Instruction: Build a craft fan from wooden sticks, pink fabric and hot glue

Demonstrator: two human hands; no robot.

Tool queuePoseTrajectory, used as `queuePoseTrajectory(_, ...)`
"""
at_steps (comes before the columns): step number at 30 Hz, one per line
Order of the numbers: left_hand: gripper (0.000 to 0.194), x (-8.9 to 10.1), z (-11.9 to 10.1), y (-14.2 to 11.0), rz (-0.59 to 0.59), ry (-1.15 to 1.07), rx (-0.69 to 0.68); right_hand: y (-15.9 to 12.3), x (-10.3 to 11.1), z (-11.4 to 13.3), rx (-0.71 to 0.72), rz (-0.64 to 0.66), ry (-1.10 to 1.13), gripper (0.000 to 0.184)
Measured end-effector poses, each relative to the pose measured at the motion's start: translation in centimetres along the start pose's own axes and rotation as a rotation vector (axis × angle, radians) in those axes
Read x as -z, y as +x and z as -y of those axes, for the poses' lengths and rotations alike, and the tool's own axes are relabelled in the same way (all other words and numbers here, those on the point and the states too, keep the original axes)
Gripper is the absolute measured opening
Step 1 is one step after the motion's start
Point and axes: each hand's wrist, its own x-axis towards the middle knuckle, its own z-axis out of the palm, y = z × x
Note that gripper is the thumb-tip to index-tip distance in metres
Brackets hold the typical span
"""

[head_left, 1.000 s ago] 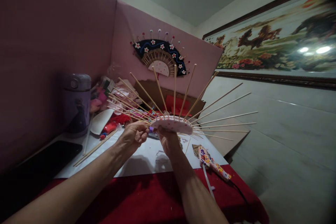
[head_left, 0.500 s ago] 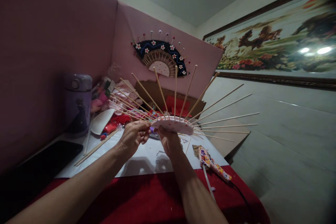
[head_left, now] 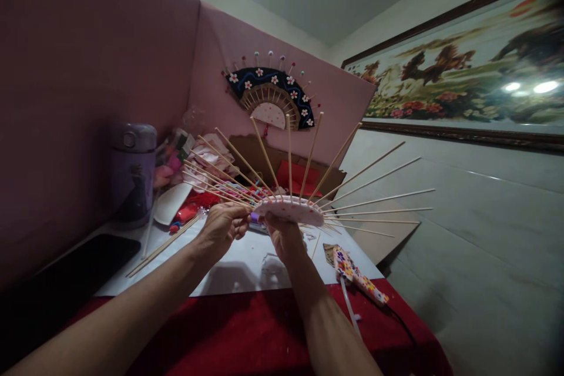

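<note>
My right hand (head_left: 285,238) grips a fan frame from below. Its base is a padded half-round piece (head_left: 288,211) of white cloth with red spots. Several thin wooden sticks (head_left: 265,153) spread out from the base like rays, the middle ones standing up and the outer ones nearly level. At the base's left end, my left hand (head_left: 224,224) is closed, thumb and fingertips pinching a low wooden stick close to where it meets the cloth. The exact contact is partly hidden by the fingers.
A hot glue gun (head_left: 359,276) with flowered covering lies right on the red cloth (head_left: 211,329) and white sheet. Left are a phone (head_left: 97,258), loose sticks (head_left: 163,247), a purple bottle (head_left: 133,176) and heaped craft bits (head_left: 189,211). A finished fan (head_left: 273,91) hangs behind.
The fan frame has tilted very slightly, its upright stick tips shifting a little to the left. Both hands keep their hold in nearly the same place.
</note>
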Motion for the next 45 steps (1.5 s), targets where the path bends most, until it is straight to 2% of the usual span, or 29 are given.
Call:
queuePoseTrajectory(15, 0.012, -0.1, 0.0, -0.1, -0.009, 0.041, 0.000, -0.1, -0.3, 0.1, -0.050, -0.043, 0.048, 0.036)
queuePoseTrajectory(18, 0.013, -0.2, 0.1, -0.2, -0.011, 0.086, -0.029, -0.2, -0.4, 0.3, -0.063, -0.068, 0.096, 0.034)
queuePoseTrajectory(24, 0.014, 0.0, 0.4, -0.3, 0.037, 0.222, -0.138, -0.2, -0.1, 0.4, -0.040, -0.031, 0.136, 0.025)
queuePoseTrajectory(27, 0.013, 0.0, 0.4, -0.2, 0.034, 0.248, -0.183, 0.0, 0.0, 0.7, -0.036, -0.064, 0.181, 0.027)
queuePoseTrajectory(32, 0.012, -0.2, 0.0, -0.5, 0.049, 0.194, -0.134, 0.1, 0.0, 1.2, -0.024, -0.103, 0.252, 0.033)
queuePoseTrajectory(36, 0.016, -0.4, -0.5, -0.9, 0.135, 0.099, -0.121, 0.0, 0.0, 1.1, -0.040, -0.075, 0.263, 0.033)
queuePoseTrajectory(39, 0.021, -0.3, -0.7, -1.1, 0.215, 0.051, -0.162, 0.1, 0.0, 1.1, -0.050, -0.084, 0.281, 0.034)
queuePoseTrajectory(45, 0.036, -0.5, -0.4, -1.0, 0.234, 0.126, -0.234, 0.1, 0.1, 0.9, -0.059, -0.098, 0.265, 0.030)
